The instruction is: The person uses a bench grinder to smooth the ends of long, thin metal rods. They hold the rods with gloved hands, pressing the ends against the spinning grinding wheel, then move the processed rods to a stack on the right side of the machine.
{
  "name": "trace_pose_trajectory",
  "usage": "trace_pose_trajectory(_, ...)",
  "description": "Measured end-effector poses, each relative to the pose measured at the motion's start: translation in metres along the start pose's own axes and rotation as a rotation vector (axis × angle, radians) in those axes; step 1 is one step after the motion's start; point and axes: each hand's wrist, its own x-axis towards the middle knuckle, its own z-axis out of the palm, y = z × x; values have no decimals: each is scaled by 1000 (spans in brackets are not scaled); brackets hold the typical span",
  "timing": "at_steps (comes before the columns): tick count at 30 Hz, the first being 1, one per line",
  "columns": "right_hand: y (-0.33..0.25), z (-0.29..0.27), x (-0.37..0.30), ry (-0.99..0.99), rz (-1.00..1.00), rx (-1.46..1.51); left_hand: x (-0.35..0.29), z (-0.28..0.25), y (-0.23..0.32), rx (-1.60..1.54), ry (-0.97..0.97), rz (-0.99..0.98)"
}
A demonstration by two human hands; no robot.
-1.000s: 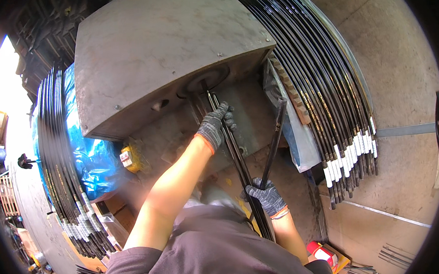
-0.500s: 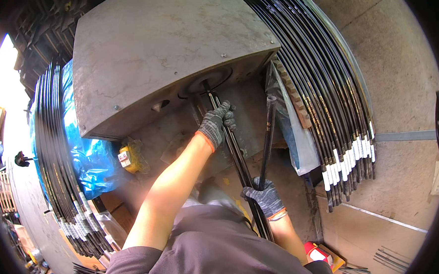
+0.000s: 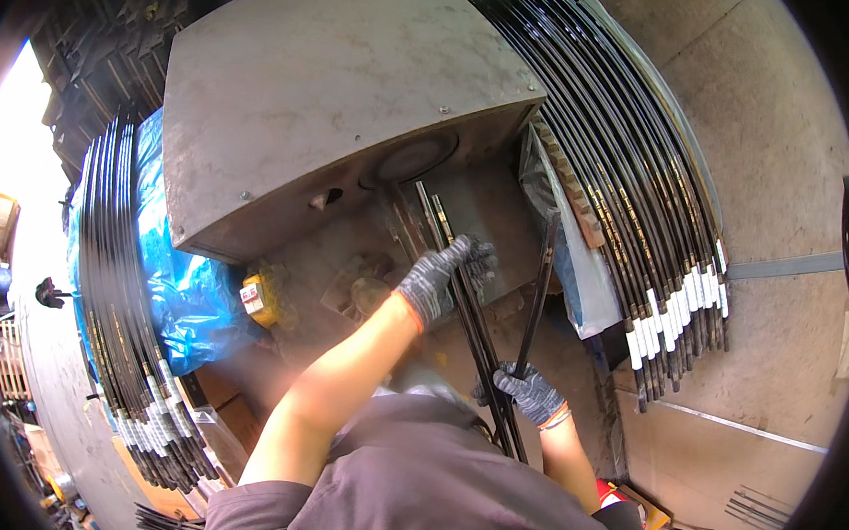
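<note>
My left hand point(image 3: 437, 279), in a grey knitted glove with an orange cuff, is closed round the upper part of two long black rods point(image 3: 473, 328). Their upper ends stand free just below a round dark opening point(image 3: 417, 160) in the front of a grey metal housing point(image 3: 347, 77). Lower down, close to my body, my right hand point(image 3: 529, 394) wears a similar glove and grips the same rods. A separate black rod point(image 3: 539, 293) leans up and right out of that hand. The fingers behind the rods are partly hidden.
Many black rods point(image 3: 622, 187) with white bands lie in a row at the right, beside a wooden notched strip point(image 3: 574, 195). More rods point(image 3: 118, 281) rest on blue plastic sheeting point(image 3: 182, 306) at the left. A yellow object point(image 3: 265, 297) sits under the housing.
The two rods have come down and away from the round opening, their upper ends now clear of it. Both hands have shifted slightly right and toward my body, still gripping.
</note>
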Motion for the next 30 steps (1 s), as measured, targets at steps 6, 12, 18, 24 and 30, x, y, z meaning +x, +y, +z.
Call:
trace_pose_trajectory(6,64,-49,13,-141,28,-136,-36,28,-18,87,-146,72)
trace_pose_trajectory(12,2,-12,18,-325,71,-33,-63,48,-18,274,-128,168)
trace_pose_trajectory(18,9,-9,21,-354,4,-57,-67,46,-19,281,-77,195)
trace_pose_trajectory(24,26,-15,-1,-63,-205,-297,-70,80,56,181,86,400)
trace_pose_trajectory(30,104,-51,-81,767,-304,-1213,-69,84,156,-64,137,604)
